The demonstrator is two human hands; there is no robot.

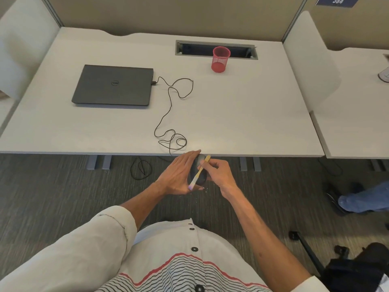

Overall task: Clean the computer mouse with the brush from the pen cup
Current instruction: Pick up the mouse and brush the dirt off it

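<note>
My left hand (179, 174) is closed around the black oval computer mouse (203, 177); my right hand (220, 172) pinches the yellow wooden-handled brush (199, 172), which lies across it

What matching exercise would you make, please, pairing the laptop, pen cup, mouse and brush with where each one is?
Things:
1 laptop
2 pen cup
3 mouse
4 brush

Places:
A gripped in the right hand
B closed, on the left part of the desk
C held by the left hand, just off the desk's front edge
D upright by the cable slot

Pairs: 1-B, 2-D, 3-C, 4-A
</note>
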